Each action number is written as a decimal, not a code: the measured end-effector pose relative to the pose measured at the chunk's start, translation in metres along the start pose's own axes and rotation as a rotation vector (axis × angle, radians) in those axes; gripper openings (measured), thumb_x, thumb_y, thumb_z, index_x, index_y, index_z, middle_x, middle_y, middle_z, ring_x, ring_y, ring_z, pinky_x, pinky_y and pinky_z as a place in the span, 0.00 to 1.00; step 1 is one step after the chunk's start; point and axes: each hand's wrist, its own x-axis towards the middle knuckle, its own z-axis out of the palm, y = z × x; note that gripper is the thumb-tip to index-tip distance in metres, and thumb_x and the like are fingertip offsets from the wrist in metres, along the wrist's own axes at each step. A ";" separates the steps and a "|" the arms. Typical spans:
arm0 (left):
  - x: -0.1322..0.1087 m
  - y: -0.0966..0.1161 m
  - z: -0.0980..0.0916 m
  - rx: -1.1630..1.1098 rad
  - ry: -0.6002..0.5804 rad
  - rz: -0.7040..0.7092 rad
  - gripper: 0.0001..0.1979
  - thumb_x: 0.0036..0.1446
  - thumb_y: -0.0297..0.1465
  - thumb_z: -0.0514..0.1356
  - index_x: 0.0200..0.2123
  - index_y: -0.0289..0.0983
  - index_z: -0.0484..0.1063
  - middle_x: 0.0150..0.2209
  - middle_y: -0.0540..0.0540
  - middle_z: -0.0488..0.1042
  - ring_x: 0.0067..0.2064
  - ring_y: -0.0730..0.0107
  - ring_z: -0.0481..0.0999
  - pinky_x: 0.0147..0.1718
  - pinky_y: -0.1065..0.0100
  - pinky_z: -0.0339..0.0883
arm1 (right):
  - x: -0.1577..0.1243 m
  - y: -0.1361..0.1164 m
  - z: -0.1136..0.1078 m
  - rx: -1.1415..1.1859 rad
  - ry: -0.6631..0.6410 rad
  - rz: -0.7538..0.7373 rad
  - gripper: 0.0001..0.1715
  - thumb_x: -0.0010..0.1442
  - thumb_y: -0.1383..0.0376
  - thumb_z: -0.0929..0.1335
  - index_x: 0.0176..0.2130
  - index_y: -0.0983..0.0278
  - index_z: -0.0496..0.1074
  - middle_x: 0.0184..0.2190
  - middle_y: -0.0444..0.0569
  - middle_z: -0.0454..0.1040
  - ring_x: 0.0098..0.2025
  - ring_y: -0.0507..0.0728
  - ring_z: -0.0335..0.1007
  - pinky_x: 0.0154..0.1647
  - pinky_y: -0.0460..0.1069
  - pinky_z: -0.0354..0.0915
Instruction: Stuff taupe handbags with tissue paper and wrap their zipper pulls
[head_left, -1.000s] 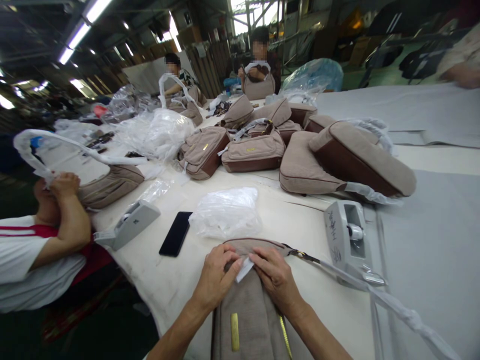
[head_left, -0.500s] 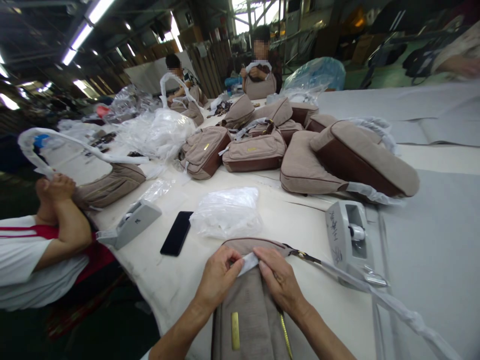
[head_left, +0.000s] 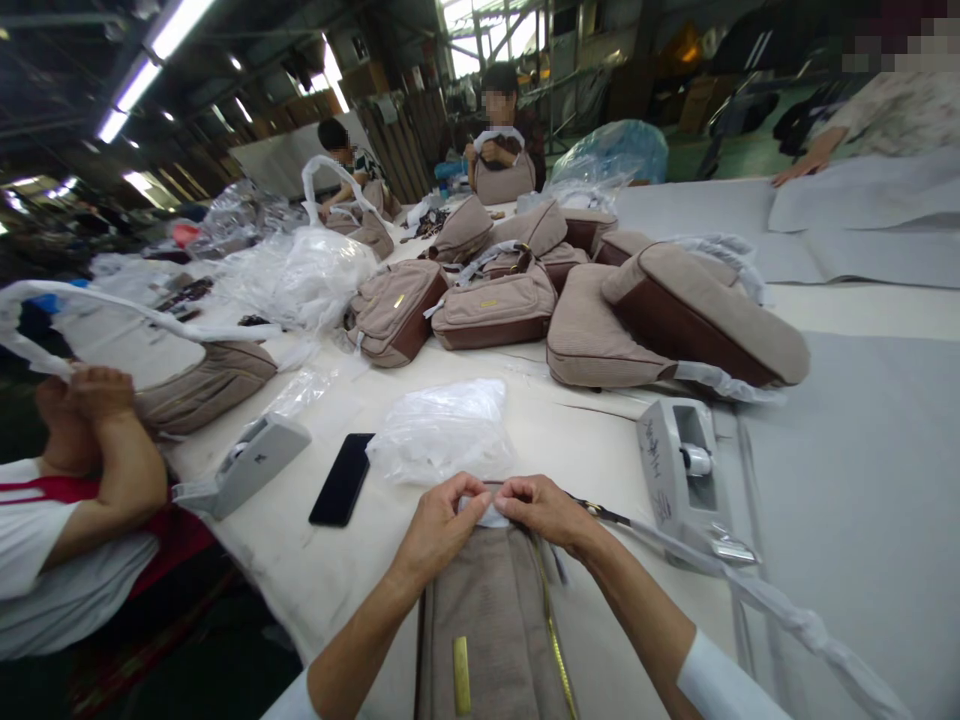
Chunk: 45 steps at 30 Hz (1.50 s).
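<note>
In front of me lies a taupe handbag point(head_left: 495, 620) with a gold plate and a gold zipper along its right side. At its far end, my left hand point(head_left: 448, 515) and my right hand point(head_left: 541, 508) pinch a small piece of white wrapping point(head_left: 491, 517), fingertips almost meeting. The bag's strap point(head_left: 750, 585), covered in white wrap, runs off to the right from a dark tab. Just beyond my hands rests a heap of clear plastic bags point(head_left: 442, 425).
A black phone point(head_left: 342, 480) lies left of the plastic. Grey tape dispensers stand on the left point(head_left: 251, 465) and right point(head_left: 686, 470). Several taupe handbags point(head_left: 495, 305) are piled further back. A co-worker's arms point(head_left: 112, 420) are at the left edge; other people work behind the table.
Both hands have shifted slightly away from me along the bag's far end, and the fingertips have come closer together. At far right, a co-worker's hand now touches the grey sheets.
</note>
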 end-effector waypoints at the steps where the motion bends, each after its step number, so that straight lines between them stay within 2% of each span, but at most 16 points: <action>1: -0.001 -0.003 -0.001 -0.033 -0.008 -0.013 0.13 0.54 0.39 0.56 0.35 0.35 0.70 0.24 0.52 0.68 0.24 0.74 0.65 0.24 0.73 0.58 | 0.001 0.001 0.001 0.006 0.014 0.002 0.12 0.52 0.60 0.66 0.25 0.67 0.72 0.18 0.40 0.63 0.22 0.48 0.55 0.23 0.43 0.52; 4: -0.005 -0.009 -0.003 -0.108 -0.042 -0.013 0.17 0.50 0.39 0.61 0.41 0.35 0.69 0.24 0.53 0.67 0.24 0.74 0.64 0.24 0.74 0.57 | 0.001 0.001 0.004 0.007 0.088 0.002 0.09 0.51 0.63 0.66 0.27 0.66 0.71 0.20 0.41 0.66 0.24 0.49 0.57 0.26 0.44 0.54; 6: -0.008 -0.011 -0.003 -0.116 -0.046 0.003 0.17 0.49 0.37 0.62 0.42 0.35 0.69 0.24 0.53 0.67 0.24 0.75 0.63 0.23 0.75 0.55 | -0.001 -0.001 0.006 0.022 0.131 -0.015 0.10 0.52 0.63 0.65 0.33 0.66 0.72 0.22 0.42 0.68 0.25 0.50 0.60 0.28 0.45 0.56; 8: -0.008 -0.010 -0.001 -0.120 -0.024 0.014 0.15 0.49 0.36 0.62 0.39 0.35 0.70 0.23 0.53 0.67 0.24 0.75 0.63 0.22 0.75 0.55 | -0.004 -0.003 0.008 0.055 0.143 -0.049 0.15 0.56 0.60 0.63 0.39 0.65 0.72 0.24 0.43 0.70 0.26 0.51 0.62 0.30 0.46 0.59; 11: 0.000 -0.010 0.002 -0.172 -0.006 -0.010 0.13 0.51 0.39 0.60 0.29 0.34 0.69 0.22 0.52 0.67 0.23 0.76 0.63 0.22 0.75 0.56 | -0.006 -0.005 0.010 0.004 0.176 -0.095 0.20 0.60 0.56 0.59 0.43 0.65 0.71 0.29 0.46 0.72 0.31 0.54 0.66 0.34 0.48 0.61; 14: 0.012 -0.012 0.005 -0.197 -0.006 -0.098 0.16 0.50 0.42 0.59 0.24 0.34 0.66 0.18 0.54 0.65 0.18 0.78 0.61 0.18 0.76 0.54 | -0.007 -0.004 0.011 -0.163 0.233 -0.092 0.17 0.56 0.56 0.64 0.38 0.64 0.73 0.32 0.47 0.72 0.31 0.54 0.65 0.33 0.48 0.60; 16: 0.017 -0.013 0.005 -0.187 -0.008 -0.132 0.17 0.50 0.44 0.59 0.25 0.34 0.66 0.17 0.55 0.65 0.16 0.79 0.60 0.16 0.76 0.52 | -0.006 -0.002 0.011 -0.231 0.238 -0.091 0.12 0.54 0.58 0.66 0.30 0.65 0.72 0.29 0.46 0.70 0.29 0.53 0.64 0.31 0.47 0.59; 18: 0.019 -0.012 0.003 -0.203 -0.006 -0.130 0.18 0.51 0.45 0.57 0.25 0.34 0.66 0.17 0.54 0.66 0.15 0.80 0.59 0.16 0.76 0.52 | -0.005 0.000 0.009 -0.240 0.217 -0.096 0.14 0.55 0.60 0.65 0.23 0.65 0.69 0.25 0.45 0.68 0.28 0.52 0.63 0.30 0.47 0.58; 24: 0.016 -0.010 -0.004 -0.345 -0.110 -0.130 0.14 0.46 0.40 0.61 0.26 0.33 0.69 0.20 0.54 0.66 0.18 0.82 0.57 0.16 0.77 0.51 | -0.002 -0.001 0.003 -0.219 0.145 -0.115 0.20 0.59 0.58 0.61 0.20 0.64 0.66 0.24 0.45 0.68 0.30 0.53 0.64 0.32 0.47 0.59; 26: 0.017 -0.011 -0.001 -0.346 -0.080 -0.135 0.14 0.45 0.39 0.62 0.24 0.33 0.68 0.19 0.55 0.64 0.17 0.82 0.57 0.16 0.76 0.51 | -0.002 -0.001 0.004 -0.227 0.155 -0.108 0.18 0.58 0.58 0.62 0.22 0.64 0.67 0.25 0.46 0.69 0.30 0.54 0.65 0.32 0.47 0.60; 29: 0.018 -0.013 0.005 -0.286 0.012 -0.139 0.15 0.46 0.39 0.60 0.20 0.35 0.62 0.15 0.57 0.59 0.16 0.81 0.56 0.16 0.76 0.50 | -0.006 -0.001 0.013 -0.183 0.292 -0.068 0.10 0.56 0.59 0.64 0.33 0.64 0.69 0.28 0.46 0.70 0.27 0.52 0.64 0.30 0.47 0.60; 32: 0.016 -0.013 0.009 -0.234 0.038 -0.134 0.14 0.48 0.39 0.59 0.20 0.35 0.62 0.14 0.57 0.59 0.16 0.81 0.56 0.16 0.76 0.50 | -0.010 0.001 0.023 -0.145 0.378 -0.103 0.12 0.54 0.59 0.66 0.35 0.64 0.67 0.26 0.44 0.68 0.25 0.52 0.61 0.28 0.47 0.59; 37: 0.012 -0.015 0.001 -0.290 0.048 -0.097 0.15 0.52 0.41 0.58 0.25 0.34 0.65 0.17 0.56 0.62 0.18 0.80 0.58 0.19 0.76 0.53 | -0.011 0.005 0.028 -0.066 0.315 -0.112 0.10 0.56 0.59 0.64 0.30 0.64 0.67 0.24 0.43 0.65 0.27 0.52 0.60 0.29 0.47 0.57; 40: 0.013 -0.015 -0.006 -0.373 0.078 -0.072 0.18 0.48 0.39 0.61 0.40 0.35 0.66 0.27 0.53 0.69 0.22 0.80 0.62 0.18 0.77 0.53 | -0.009 0.003 0.022 0.003 0.226 -0.110 0.11 0.57 0.58 0.63 0.30 0.64 0.67 0.25 0.43 0.65 0.29 0.52 0.60 0.31 0.47 0.57; 42: 0.017 -0.014 -0.009 -0.408 -0.014 -0.046 0.24 0.45 0.38 0.63 0.46 0.36 0.66 0.34 0.50 0.71 0.23 0.80 0.63 0.18 0.77 0.52 | -0.008 -0.001 0.017 -0.007 0.162 -0.120 0.12 0.57 0.58 0.62 0.30 0.64 0.68 0.25 0.43 0.66 0.30 0.53 0.61 0.32 0.47 0.57; 45: 0.024 -0.012 -0.009 -0.386 -0.109 -0.074 0.16 0.47 0.40 0.61 0.33 0.33 0.71 0.23 0.53 0.68 0.20 0.80 0.60 0.16 0.77 0.50 | -0.008 -0.009 0.014 -0.056 0.119 -0.112 0.14 0.58 0.58 0.61 0.33 0.64 0.70 0.28 0.45 0.70 0.33 0.54 0.64 0.36 0.48 0.58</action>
